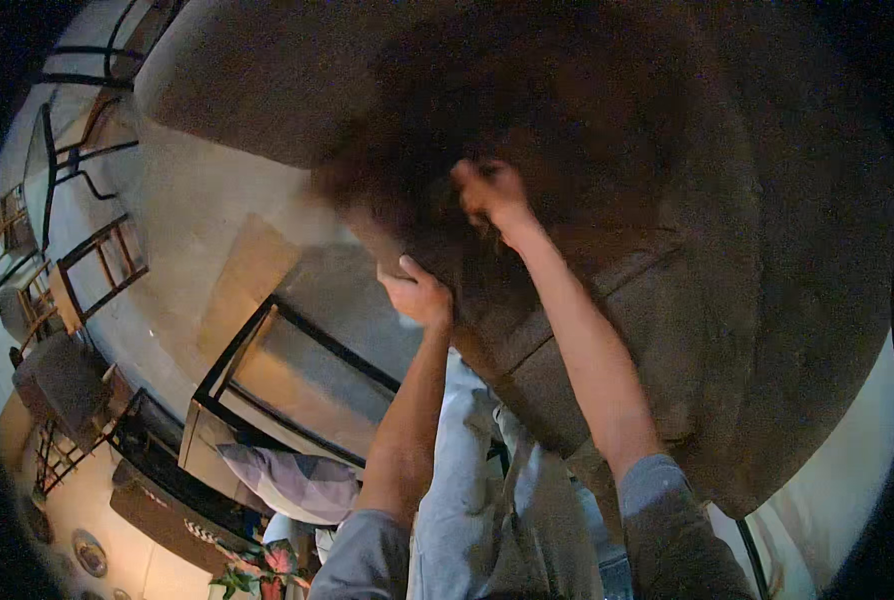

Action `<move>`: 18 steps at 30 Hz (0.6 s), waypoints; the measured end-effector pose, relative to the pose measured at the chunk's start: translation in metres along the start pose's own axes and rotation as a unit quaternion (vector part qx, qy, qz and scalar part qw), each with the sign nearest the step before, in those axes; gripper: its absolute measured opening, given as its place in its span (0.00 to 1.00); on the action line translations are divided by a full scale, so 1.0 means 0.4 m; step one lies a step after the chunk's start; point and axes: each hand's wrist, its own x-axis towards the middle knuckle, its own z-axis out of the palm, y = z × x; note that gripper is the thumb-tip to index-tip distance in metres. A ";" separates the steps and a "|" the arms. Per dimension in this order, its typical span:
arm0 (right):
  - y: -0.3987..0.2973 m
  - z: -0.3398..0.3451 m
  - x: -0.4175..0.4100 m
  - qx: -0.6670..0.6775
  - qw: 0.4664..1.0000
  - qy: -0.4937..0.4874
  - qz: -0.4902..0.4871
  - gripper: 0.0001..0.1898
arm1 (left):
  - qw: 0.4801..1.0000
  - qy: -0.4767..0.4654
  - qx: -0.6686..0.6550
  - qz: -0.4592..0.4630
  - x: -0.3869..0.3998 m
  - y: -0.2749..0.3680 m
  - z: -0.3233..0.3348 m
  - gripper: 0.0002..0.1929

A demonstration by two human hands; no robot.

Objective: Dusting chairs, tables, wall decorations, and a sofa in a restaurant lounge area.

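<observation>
A dark brown cushion or fabric-covered pad [417, 142], blurred by motion, is before me over a large brown upholstered sofa [709, 315]. Its lower left edge is at my left hand [418, 294], which grips it with the thumb on top. My right hand [492, 195] is further up and to the right, over the dark surface, with fingers bent and blurred. Whether that hand holds anything cannot be made out. Both forearms reach up from grey sleeves, above my light trousers.
At left, a black-framed glass-topped table [319, 367] stands close by, with a patterned cushion [297, 480] below it. Wooden chairs [101, 270] stand further left. A red and green plant [270, 566] is at the lower edge. Seams cross the sofa at right.
</observation>
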 end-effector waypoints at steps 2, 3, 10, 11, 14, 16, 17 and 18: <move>0.136 -0.102 0.002 -0.209 0.978 0.023 0.011 0.18 | 0.999 -0.017 -0.025 -0.014 -0.045 0.026 0.041 0.31; 0.184 -0.133 0.008 -0.394 0.919 0.029 0.022 0.17 | 0.999 -0.016 -0.037 -0.021 -0.052 0.027 0.056 0.31; 0.168 -0.146 -0.163 -0.140 0.981 0.128 0.045 0.14 | 0.998 -0.013 -0.053 -0.022 -0.011 -0.015 0.025 0.27; 0.189 -0.116 -0.207 -0.321 0.924 0.009 0.207 0.13 | 0.999 -0.001 -0.042 -0.007 -0.002 -0.031 0.014 0.27; 0.201 -0.145 -0.289 -0.180 0.966 -0.087 0.163 0.11 | 0.991 -0.066 -0.100 -0.065 -0.012 -0.007 0.007 0.28; 0.176 -0.187 -0.345 0.206 0.967 0.043 0.144 0.12 | 0.995 -0.082 -0.054 -0.015 0.008 -0.034 0.007 0.30; 0.189 -0.150 -0.364 0.216 0.965 0.039 0.144 0.12 | 0.996 -0.079 -0.047 -0.008 0.041 -0.077 0.005 0.30; 0.226 -0.158 -0.397 -0.042 0.990 -0.002 0.137 0.14 | 0.993 -0.073 -0.088 0.003 0.022 -0.076 0.028 0.30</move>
